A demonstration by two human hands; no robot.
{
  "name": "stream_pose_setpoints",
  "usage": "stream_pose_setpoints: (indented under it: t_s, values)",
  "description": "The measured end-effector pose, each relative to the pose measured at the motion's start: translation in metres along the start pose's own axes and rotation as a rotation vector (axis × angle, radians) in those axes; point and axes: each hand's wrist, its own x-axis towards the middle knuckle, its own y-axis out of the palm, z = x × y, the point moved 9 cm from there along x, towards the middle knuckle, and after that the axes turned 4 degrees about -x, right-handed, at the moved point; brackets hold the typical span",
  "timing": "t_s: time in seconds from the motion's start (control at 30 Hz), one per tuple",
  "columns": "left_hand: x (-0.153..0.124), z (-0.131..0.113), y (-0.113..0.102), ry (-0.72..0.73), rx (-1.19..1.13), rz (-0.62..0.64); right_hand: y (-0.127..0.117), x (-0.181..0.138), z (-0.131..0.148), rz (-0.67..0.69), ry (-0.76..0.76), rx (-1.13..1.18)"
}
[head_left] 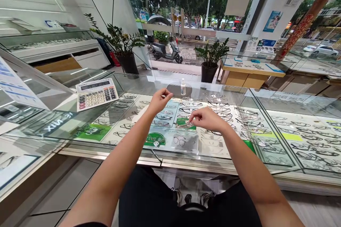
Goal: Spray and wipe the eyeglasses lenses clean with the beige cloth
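Note:
My left hand (160, 101) hovers over the glass counter with its fingers curled in and closed; anything inside them is hidden. To its right, my right hand (206, 118) has thumb and fingertips pinched together beside a green card (179, 122). Something small and shiny shows at those fingertips, too small to make out. A thin pair of glasses (182, 125) appears over that card; I cannot tell whether the hand touches it. Nearer me lies another pair of glasses (179, 141), next to a green sign (153, 139). A small white bottle (183, 87) stands upright beyond both hands.
A calculator (97, 94) rests at the left of the glass counter (149, 81). Rows of eyeglass frames (249, 117) fill the display under the glass. Potted plants (209, 65) stand behind the counter, before a glass door. At right is a wooden display table (249, 78).

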Motion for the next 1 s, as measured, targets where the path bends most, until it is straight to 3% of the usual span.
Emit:
stream_pose_setpoints:
  t_s: [0.17, 0.3, 0.47, 0.57, 0.73, 1.0]
  values:
    - [-0.001, -0.002, -0.001, -0.008, -0.003, -0.001, -0.024, -0.003, -0.010, -0.115, 0.019, 0.233]
    - [0.002, -0.025, 0.003, 0.029, -0.020, -0.018, -0.048, -0.004, -0.014, -0.278, -0.031, 0.296]
    - [0.013, -0.079, 0.041, 0.180, -0.151, 0.064, -0.078, -0.012, -0.023, -0.500, -0.105, 0.228]
    - [0.015, -0.098, 0.070, 0.223, -0.270, 0.090, -0.091, -0.019, -0.029, -0.629, -0.115, 0.089]
    - [0.001, -0.094, 0.097, 0.192, -0.408, 0.115, -0.100, -0.027, -0.029, -0.770, -0.149, -0.010]
    - [-0.010, -0.075, 0.101, 0.083, -0.510, 0.183, -0.090, -0.022, -0.034, -0.838, -0.169, 0.043]
